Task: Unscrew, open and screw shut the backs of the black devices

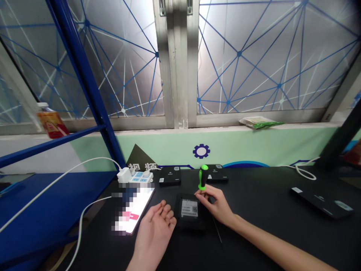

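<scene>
My right hand pinches a screwdriver below its black and bright green handle. The screwdriver stands nearly upright at the upper right corner of a black box-shaped device; its tip is hidden. A white printed label is on the device's upward side. Beside the device, my left hand rests palm up with fingers loosely curled, and nothing shows in it. A thin rod lies right of the device, partly under my right hand. To the left is a phone with a lit screen, partly blurred out.
Two flat black boxes lie at the table's back edge, another black box at the right. A power strip with a white charger and cables stands back left. A blue frame rises at the left.
</scene>
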`<state>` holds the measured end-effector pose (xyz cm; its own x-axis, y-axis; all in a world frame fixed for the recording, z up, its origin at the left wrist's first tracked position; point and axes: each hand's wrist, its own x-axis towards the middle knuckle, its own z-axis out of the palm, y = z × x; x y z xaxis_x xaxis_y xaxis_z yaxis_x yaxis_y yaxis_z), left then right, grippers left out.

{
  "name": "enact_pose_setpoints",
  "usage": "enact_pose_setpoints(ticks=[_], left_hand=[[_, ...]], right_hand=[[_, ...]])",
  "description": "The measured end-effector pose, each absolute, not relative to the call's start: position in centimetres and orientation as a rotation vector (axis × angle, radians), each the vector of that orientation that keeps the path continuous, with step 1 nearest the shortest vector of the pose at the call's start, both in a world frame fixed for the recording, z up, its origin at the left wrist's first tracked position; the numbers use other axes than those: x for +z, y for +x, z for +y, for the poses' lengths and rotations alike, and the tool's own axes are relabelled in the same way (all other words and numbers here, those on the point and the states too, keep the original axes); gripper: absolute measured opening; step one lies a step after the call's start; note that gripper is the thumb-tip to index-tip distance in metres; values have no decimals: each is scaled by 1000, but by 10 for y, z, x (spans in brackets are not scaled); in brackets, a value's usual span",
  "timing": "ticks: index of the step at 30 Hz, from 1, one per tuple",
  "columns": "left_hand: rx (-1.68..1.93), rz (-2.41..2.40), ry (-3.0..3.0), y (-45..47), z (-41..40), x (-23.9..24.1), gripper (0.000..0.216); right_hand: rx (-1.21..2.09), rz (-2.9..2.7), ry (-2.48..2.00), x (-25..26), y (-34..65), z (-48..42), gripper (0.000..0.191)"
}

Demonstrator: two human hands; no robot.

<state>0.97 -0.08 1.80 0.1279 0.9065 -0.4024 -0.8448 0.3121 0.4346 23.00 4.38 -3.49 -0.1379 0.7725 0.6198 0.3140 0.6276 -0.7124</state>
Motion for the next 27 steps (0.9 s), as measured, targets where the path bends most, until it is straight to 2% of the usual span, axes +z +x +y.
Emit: enact_pose_setpoints(ticks=[12,27], left_hand=[[1272,653,112,8,0,15,13],[1277,663,97,9,0,15,11]], right_hand=[[657,-1582,-928,-46,231,48,21],[556,-1698,-870,-39,231,42,18]])
